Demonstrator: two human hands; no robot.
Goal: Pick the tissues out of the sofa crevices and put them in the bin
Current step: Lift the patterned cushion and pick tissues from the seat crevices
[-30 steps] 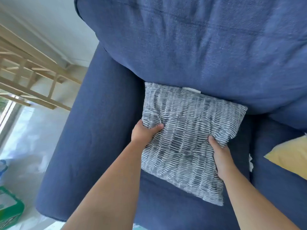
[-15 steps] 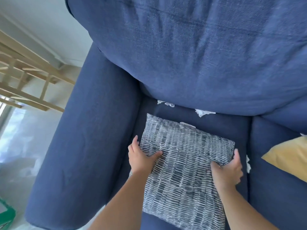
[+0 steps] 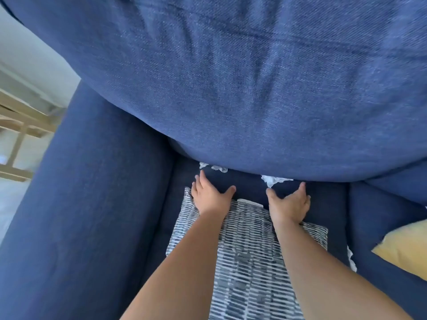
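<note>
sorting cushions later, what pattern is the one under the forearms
The cushion has rows of short dark blue-grey dashes on white, seen best in the head view.

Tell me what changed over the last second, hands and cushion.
Both hands let go of the patterned cushion, which was pulled forward off the back crevice. The left hand and right hand moved ahead, fingers spread, toward two tissues now uncovered: the left tissue and the right tissue. The yellow cushion and side tissue stayed put.
</note>
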